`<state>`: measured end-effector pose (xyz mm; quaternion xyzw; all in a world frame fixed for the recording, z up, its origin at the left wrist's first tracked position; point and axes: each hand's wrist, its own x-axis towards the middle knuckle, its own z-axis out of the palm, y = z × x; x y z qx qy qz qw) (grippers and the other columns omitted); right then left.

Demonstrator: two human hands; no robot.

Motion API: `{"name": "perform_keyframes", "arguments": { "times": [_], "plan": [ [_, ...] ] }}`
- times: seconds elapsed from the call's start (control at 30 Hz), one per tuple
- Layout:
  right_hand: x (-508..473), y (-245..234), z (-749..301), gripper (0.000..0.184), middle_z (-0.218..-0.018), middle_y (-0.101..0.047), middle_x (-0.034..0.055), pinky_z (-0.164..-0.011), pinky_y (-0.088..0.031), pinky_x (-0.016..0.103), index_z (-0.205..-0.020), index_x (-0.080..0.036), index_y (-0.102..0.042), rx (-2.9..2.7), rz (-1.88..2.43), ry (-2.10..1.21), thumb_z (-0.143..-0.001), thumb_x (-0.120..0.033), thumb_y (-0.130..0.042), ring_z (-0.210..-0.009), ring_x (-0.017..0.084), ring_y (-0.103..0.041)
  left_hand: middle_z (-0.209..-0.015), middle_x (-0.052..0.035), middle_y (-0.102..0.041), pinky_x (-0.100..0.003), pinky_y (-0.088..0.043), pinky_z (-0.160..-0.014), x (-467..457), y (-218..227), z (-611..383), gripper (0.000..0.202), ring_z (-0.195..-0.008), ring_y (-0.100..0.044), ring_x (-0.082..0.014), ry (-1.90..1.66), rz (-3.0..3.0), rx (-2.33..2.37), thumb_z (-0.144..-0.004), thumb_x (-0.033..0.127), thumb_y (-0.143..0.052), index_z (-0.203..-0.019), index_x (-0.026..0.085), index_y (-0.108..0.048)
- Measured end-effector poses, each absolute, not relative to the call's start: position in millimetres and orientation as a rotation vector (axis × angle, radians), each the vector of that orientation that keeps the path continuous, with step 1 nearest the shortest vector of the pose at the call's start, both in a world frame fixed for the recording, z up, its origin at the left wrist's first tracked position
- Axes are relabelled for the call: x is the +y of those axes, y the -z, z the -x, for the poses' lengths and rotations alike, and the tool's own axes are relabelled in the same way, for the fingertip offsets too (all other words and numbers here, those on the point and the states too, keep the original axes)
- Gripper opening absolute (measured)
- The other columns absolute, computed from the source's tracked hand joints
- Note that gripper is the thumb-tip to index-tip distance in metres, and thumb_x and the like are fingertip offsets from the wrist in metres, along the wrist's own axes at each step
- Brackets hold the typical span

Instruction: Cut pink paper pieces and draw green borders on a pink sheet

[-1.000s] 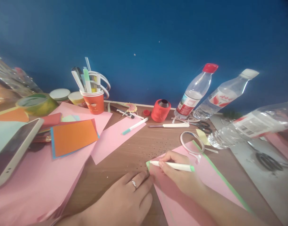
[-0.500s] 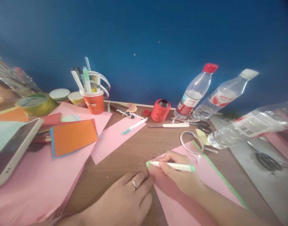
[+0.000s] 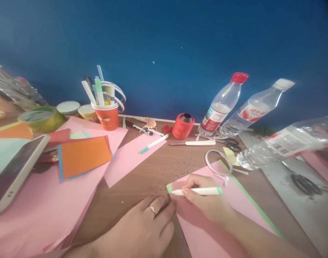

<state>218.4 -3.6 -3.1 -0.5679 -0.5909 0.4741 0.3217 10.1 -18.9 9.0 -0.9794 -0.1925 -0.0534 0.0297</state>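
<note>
Pinched in the fingers of my right hand [image 3: 207, 202] is a white marker with a green end [image 3: 207, 191]. Its tip touches the left corner of a pink sheet of paper [image 3: 250, 215]. Green runs along the sheet's right edge and a short stretch at that corner, with a faint green line down its left side. My left hand [image 3: 145, 222], a ring on one finger, lies flat and open, its fingertips at the sheet's left edge. Small dark specks [image 3: 177, 170] are scattered on the table just beyond the corner.
A white tape ring [image 3: 207, 157] rests at the sheet's far corner. Beyond lie a craft knife [image 3: 200, 143], a blue-tipped marker [image 3: 153, 144] and red thread [image 3: 183, 127]. Several bottles [image 3: 220, 107] stand right. Leftward are a pen cup [image 3: 108, 117], orange paper [image 3: 85, 157] and a phone [image 3: 19, 172].
The marker's tip has moved slightly toward me along the corner's left edge, the right hand shifting with it. My left hand has barely moved.
</note>
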Motion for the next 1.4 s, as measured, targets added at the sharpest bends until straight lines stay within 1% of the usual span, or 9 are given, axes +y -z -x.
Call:
{"name": "perform_keyframes", "arguments": {
  "times": [0.17, 0.33, 0.5, 0.67, 0.8, 0.93, 1.07, 1.27, 1.4],
  "plan": [
    [-3.7, 5.0, -218.1, 0.011, -0.076, -0.067, 0.0009, -0.059, -0.042, 0.024, -0.069, -0.018, -0.056, -1.524, 1.432, -1.308, -0.08, -0.021, -0.057, -0.069, 0.015, -0.058, -0.117, -0.0101, -0.061, -0.037, -0.041, -0.085, -20.0, -6.0, -10.3, 0.024, -0.109, -0.053, -0.0255, 0.153, 3.007, -0.614, -0.09, 0.031, -0.045, -0.092, 0.015, -0.063],
    [-3.4, 8.0, -218.8, 0.014, -0.071, -0.063, 0.0, -0.057, -0.039, 0.024, -0.068, -0.019, -0.054, -1.528, 1.452, -1.247, -0.081, -0.023, -0.055, -0.065, 0.014, -0.054, -0.117, -0.0112, -0.06, -0.037, -0.043, -0.083, -20.2, -8.9, -10.4, 0.026, -0.112, -0.051, -0.0273, 0.105, 3.005, -0.603, -0.09, 0.032, -0.044, -0.091, 0.014, -0.063],
    [-4.4, 7.4, -220.2, 0.02, -0.055, -0.05, -0.0041, -0.049, -0.031, 0.023, -0.058, -0.019, -0.049, -1.61, 1.505, -1.199, -0.076, -0.021, -0.057, -0.053, 0.011, -0.041, -0.121, -0.0083, -0.058, -0.042, -0.04, -0.091, -21.1, -13.9, -10.9, 0.02, -0.117, -0.047, -0.0302, 0.09, 3.025, -0.507, -0.088, 0.029, -0.05, -0.09, 0.017, -0.065],
    [-3.7, 5.5, -219.4, 0.016, -0.057, -0.05, -0.0037, -0.05, -0.03, 0.023, -0.061, -0.018, -0.051, -1.587, 1.473, -1.222, -0.076, -0.02, -0.056, -0.054, 0.011, -0.041, -0.12, -0.0104, -0.058, -0.044, -0.038, -0.093, -20.9, -12.9, -11.2, 0.019, -0.119, -0.046, -0.0311, 0.106, 3.04, -0.485, -0.085, 0.029, -0.053, -0.088, 0.016, -0.065],
    [-2.6, 6.8, -220.1, 0.017, -0.056, -0.048, -0.0036, -0.05, -0.03, 0.023, -0.06, -0.018, -0.051, -1.608, 1.474, -1.222, -0.075, -0.021, -0.056, -0.054, 0.011, -0.04, -0.117, -0.0104, -0.059, -0.042, -0.04, -0.091, -19.9, -14.0, -11.1, 0.018, -0.117, -0.047, -0.0306, 0.084, 3.037, -0.483, -0.085, 0.029, -0.053, -0.087, 0.016, -0.065],
    [-2.6, 9.1, -221.2, 0.016, -0.055, -0.048, -0.0033, -0.049, -0.029, 0.023, -0.059, -0.017, -0.051, -1.618, 1.502, -1.262, -0.073, -0.021, -0.057, -0.053, 0.011, -0.039, -0.12, -0.0088, -0.058, -0.042, -0.039, -0.093, -20.9, -15.8, -11.3, 0.019, -0.119, -0.045, -0.0288, 0.068, 3.04, -0.516, -0.088, 0.027, -0.05, -0.09, 0.018, -0.065],
    [-3.4, 9.6, -221.5, 0.014, -0.056, -0.048, -0.0033, -0.049, -0.029, 0.023, -0.061, -0.017, -0.051, -1.617, 1.473, -1.24, -0.074, -0.021, -0.056, -0.053, 0.011, -0.04, -0.115, -0.0095, -0.06, -0.041, -0.042, -0.089, -20.9, -18.4, -12.4, 0.022, -0.118, -0.047, -0.0286, -0.002, 3.054, -0.493, -0.089, 0.027, -0.046, -0.09, 0.017, -0.066],
    [-2.9, 6.5, -220.7, 0.018, -0.055, -0.046, -0.0045, -0.049, -0.028, 0.022, -0.058, -0.018, -0.048, -1.577, 1.477, -1.203, -0.074, -0.021, -0.055, -0.052, 0.01, -0.039, -0.117, -0.0096, -0.06, -0.04, -0.045, -0.084, -17.6, -22.6, -12.6, 0.025, -0.115, -0.049, -0.0292, -0.012, 3.048, -0.498, -0.09, 0.028, -0.045, -0.092, 0.017, -0.067],
    [-2.0, 4.0, -220.9, 0.018, -0.053, -0.045, -0.0044, -0.048, -0.027, 0.023, -0.055, -0.018, -0.047, -1.623, 1.438, -1.297, -0.071, -0.018, -0.055, -0.051, 0.01, -0.037, -0.115, -0.0088, -0.061, -0.04, -0.043, -0.088, -16.3, -25.0, -12.0, 0.025, -0.114, -0.049, -0.0271, -0.026, 3.063, -0.499, -0.089, 0.028, -0.046, -0.096, 0.017, -0.067]
  ]
}}
